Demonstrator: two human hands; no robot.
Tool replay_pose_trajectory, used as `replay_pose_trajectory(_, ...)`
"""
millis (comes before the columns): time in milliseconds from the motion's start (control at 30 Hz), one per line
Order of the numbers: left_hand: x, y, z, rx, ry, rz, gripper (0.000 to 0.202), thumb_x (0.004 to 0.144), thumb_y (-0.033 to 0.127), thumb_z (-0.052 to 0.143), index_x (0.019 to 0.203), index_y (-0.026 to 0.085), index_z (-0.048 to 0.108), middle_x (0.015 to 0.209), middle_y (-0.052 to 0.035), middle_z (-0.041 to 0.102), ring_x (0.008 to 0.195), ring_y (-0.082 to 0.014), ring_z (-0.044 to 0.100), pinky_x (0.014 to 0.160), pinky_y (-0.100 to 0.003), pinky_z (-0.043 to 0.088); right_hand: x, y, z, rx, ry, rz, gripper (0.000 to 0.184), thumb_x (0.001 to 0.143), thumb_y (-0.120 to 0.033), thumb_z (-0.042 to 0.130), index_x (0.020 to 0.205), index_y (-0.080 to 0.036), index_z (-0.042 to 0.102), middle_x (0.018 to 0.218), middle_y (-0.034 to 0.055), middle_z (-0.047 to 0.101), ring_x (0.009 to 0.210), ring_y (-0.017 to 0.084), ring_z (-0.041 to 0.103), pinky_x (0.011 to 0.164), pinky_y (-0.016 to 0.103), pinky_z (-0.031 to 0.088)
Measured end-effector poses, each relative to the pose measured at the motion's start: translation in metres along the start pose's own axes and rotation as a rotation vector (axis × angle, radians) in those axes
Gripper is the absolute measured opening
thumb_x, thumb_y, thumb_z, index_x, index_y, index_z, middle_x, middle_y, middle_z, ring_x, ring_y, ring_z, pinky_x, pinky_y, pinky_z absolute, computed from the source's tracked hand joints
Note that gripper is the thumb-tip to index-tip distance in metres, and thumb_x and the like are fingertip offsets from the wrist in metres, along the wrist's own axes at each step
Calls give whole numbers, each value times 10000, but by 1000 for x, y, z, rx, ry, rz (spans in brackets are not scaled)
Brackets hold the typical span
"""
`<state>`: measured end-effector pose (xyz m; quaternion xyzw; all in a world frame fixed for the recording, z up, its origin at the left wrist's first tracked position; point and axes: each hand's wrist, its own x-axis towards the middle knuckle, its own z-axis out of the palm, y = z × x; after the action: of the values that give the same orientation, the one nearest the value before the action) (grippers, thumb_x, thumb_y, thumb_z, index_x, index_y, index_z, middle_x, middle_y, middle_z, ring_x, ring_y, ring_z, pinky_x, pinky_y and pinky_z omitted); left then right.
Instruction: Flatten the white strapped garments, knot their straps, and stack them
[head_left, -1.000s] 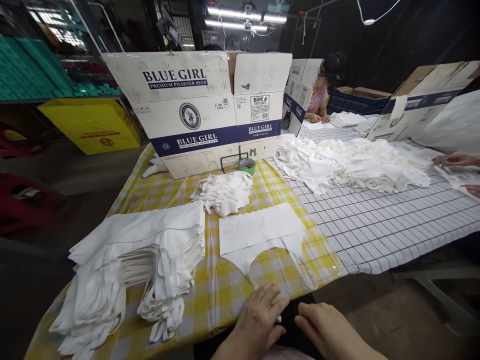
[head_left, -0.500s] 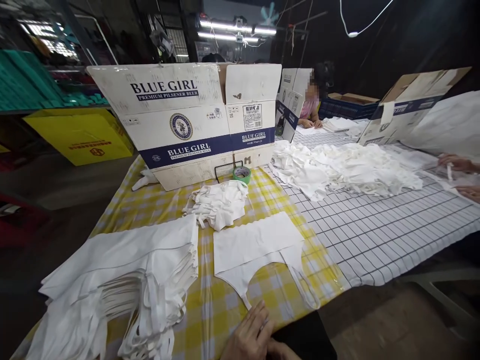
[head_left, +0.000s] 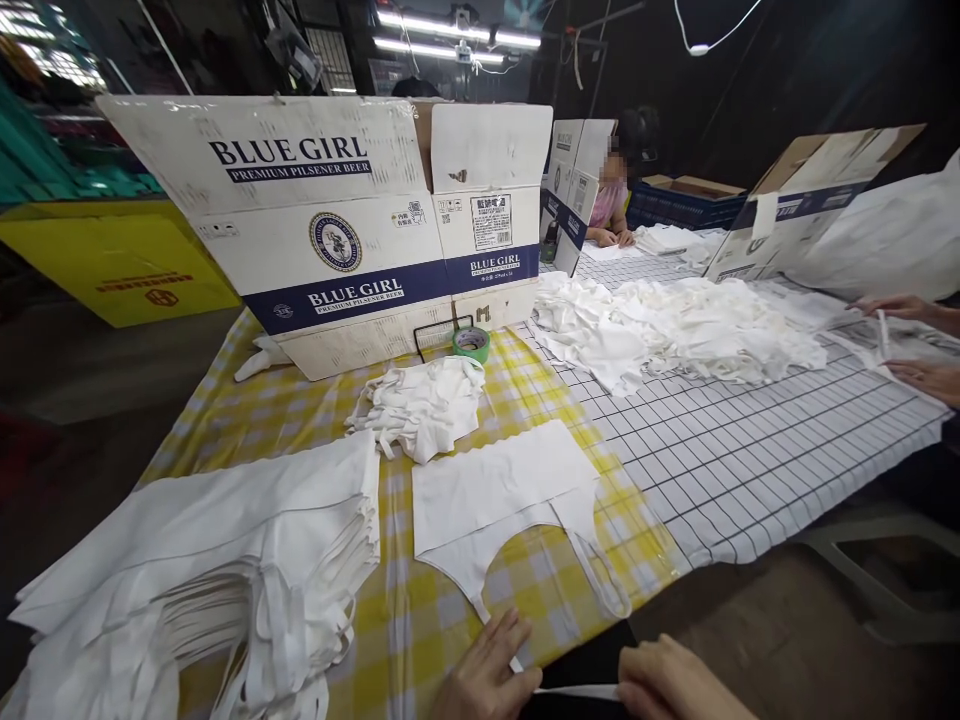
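Observation:
A white strappy camisole (head_left: 502,485) lies flat on the yellow checked cloth, its neck opening toward me. One strap runs from it under my left hand (head_left: 487,668), whose fingers are closed over it at the table's front edge. A white strap (head_left: 577,691) stretches taut from there to my right hand (head_left: 675,685), a closed fist pinching its end to the right, past the edge. The other strap (head_left: 600,585) hangs in a loose loop on the cloth. Left of the camisole is a thick stack of similar white camisoles (head_left: 262,540).
A crumpled white garment pile (head_left: 424,405), a roll of green tape (head_left: 471,344) and a cardboard beer box (head_left: 337,250) stand behind. On the grid-patterned table (head_left: 720,450) lies a long heap of white garments (head_left: 675,330). A co-worker's hands (head_left: 922,340) are at the right.
My right hand has moved out to the right from beside my left hand, drawing the strap into view between them. The view has turned and shifted slightly.

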<state>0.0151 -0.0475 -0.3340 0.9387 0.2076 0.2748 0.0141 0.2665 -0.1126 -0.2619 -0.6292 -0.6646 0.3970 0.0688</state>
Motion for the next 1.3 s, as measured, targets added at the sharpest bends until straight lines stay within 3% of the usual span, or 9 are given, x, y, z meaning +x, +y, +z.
replay_pose_trajectory(167, 1, -3, -9, -162, -75, -107, 112, 826, 198, 526, 824, 210, 638, 1154, -64, 622, 1103, -191, 551, 942, -277, 451, 0, -18, -49, 21, 105, -79, 236, 904, -278, 358, 737, -212, 510, 809, 13, 571, 727, 137, 515, 639, 227, 375)
replay_pose_trajectory(267, 4, -1, -16, -345, -147, -238, 168, 817, 230, 544, 964, 235, 627, 1180, -42, 608, 1118, -191, 541, 955, -284, 435, 10, -28, -61, 7, 150, -151, 232, 917, -236, 331, 792, -214, 524, 832, 14, 561, 746, 134, 517, 651, 231, 381)
replay_pose_trajectory(400, 28, 10, -32, -688, -179, -556, 448, 819, 343, 545, 1250, 252, 461, 1184, -52, 604, 1118, -217, 540, 957, -322, 434, 27, -50, -55, 37, 111, -269, 164, 898, -174, 360, 836, -215, 505, 835, 0, 575, 745, 124, 520, 650, 226, 375)
replay_pose_trajectory(567, 70, 16, -46, -1125, -119, -780, 317, 879, 412, 416, 966, 175, 608, 849, -42, 648, 800, -162, 606, 735, -249, 478, 45, -71, -36, -41, 88, -412, 79, 847, -147, 424, 788, -194, 446, 766, -4, 564, 686, 123, 494, 605, 230, 352)
replay_pose_trajectory(733, 72, 2, -46, -1064, -115, -852, 358, 798, 475, 529, 704, 151, 648, 735, -20, 551, 705, -133, 501, 662, -236, 395, 51, -71, -40, -76, 134, -484, 125, 838, -87, 410, 850, -203, 456, 821, 4, 544, 725, 121, 480, 610, 220, 357)
replay_pose_trajectory(867, 69, -2, -44, -1215, -111, -1033, 420, 789, 519, 513, 689, 131, 641, 529, 28, 423, 523, -90, 395, 524, -213, 310, 58, -64, -38, -166, 210, -568, 168, 848, -96, 440, 932, -218, 518, 888, 24, 510, 794, 131, 466, 647, 225, 374)
replay_pose_trajectory(1067, 78, 6, -48, -1216, -10, -1228, 431, 771, 523, 534, 682, 114, 637, 466, 50, 366, 477, -73, 343, 500, -207, 262, 74, -57, -25, -282, 435, -609, 171, 896, -157, 412, 905, -215, 572, 920, 60, 506, 799, 158, 436, 668, 275, 371)
replay_pose_trajectory(1200, 74, -11, -44, -1072, -40, -1099, 435, 813, 509, 474, 657, 126, 611, 493, 36, 411, 493, -88, 390, 514, -217, 314, 86, -53, -18, -248, 488, -592, 197, 901, -164, 384, 858, -191, 574, 757, 42, 506, 714, 156, 423, 623, 272, 358)
replay_pose_trajectory(1300, 67, -43, -39, -655, 19, -922, 258, 807, 400, 529, 749, 159, 601, 692, -6, 526, 680, -146, 505, 640, -265, 408, 95, -50, -16, -22, 533, -559, 205, 898, -154, 359, 908, -184, 561, 722, 31, 521, 702, 150, 455, 616, 260, 369)
